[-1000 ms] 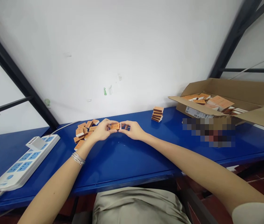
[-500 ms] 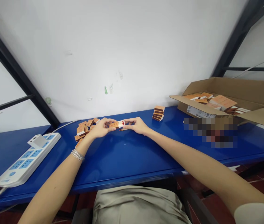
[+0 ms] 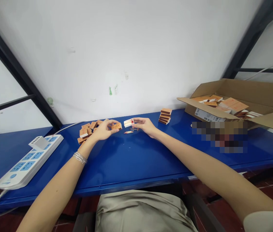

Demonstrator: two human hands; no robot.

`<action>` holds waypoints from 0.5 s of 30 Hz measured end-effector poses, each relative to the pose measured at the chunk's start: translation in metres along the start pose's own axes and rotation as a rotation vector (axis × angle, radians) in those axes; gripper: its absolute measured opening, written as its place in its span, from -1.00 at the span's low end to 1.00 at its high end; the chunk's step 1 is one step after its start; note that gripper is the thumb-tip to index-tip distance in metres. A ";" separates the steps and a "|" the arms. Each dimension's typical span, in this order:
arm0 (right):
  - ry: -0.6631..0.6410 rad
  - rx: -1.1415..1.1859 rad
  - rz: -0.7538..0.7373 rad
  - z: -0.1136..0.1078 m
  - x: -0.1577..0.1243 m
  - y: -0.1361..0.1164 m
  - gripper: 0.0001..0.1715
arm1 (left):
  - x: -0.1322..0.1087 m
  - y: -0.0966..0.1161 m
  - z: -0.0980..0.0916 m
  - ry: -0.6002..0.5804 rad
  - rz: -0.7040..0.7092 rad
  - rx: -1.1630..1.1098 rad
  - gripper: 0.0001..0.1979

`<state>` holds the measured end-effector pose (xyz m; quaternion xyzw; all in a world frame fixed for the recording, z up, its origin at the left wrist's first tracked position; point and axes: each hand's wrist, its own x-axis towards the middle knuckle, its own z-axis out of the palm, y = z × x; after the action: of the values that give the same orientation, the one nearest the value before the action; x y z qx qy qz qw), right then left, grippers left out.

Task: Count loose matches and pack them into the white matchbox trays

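Observation:
Between thumb and fingers, my left hand grips an orange matchbox sleeve. My right hand pinches the white matchbox tray by its right end; red-tipped matches show inside it. Tray and sleeve are apart, with a small gap between them. A few loose matches lie on the blue table just under the tray. Left of my left hand is a loose pile of orange matchboxes, partly hidden behind that hand.
A neat stack of matchboxes stands at the back right. Farther right is an open cardboard box holding many matchboxes, with a blurred patch before it. A white power strip with a cable lies at the left.
My right hand has drawn the tray out of the sleeve to the right. The two parts were joined before and are now separate. Loose matches below show more clearly.

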<state>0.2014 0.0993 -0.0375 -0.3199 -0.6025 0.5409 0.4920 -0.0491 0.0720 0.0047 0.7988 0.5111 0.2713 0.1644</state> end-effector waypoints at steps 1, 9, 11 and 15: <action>0.014 0.018 0.011 -0.002 0.001 0.000 -0.50 | 0.000 0.000 0.000 0.000 -0.004 0.005 -0.56; 0.068 -0.079 0.108 -0.018 0.005 -0.001 -0.60 | 0.000 0.001 -0.001 -0.016 0.023 0.061 -0.56; 0.071 -0.134 0.110 -0.019 0.004 -0.001 -0.63 | 0.000 -0.001 0.000 -0.016 0.015 0.067 -0.56; 0.071 -0.392 -0.023 -0.017 0.005 -0.001 -0.63 | 0.001 -0.004 0.000 -0.014 0.000 0.055 -0.57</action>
<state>0.2156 0.1092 -0.0370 -0.4218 -0.6821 0.3959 0.4473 -0.0518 0.0751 0.0024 0.8050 0.5172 0.2515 0.1459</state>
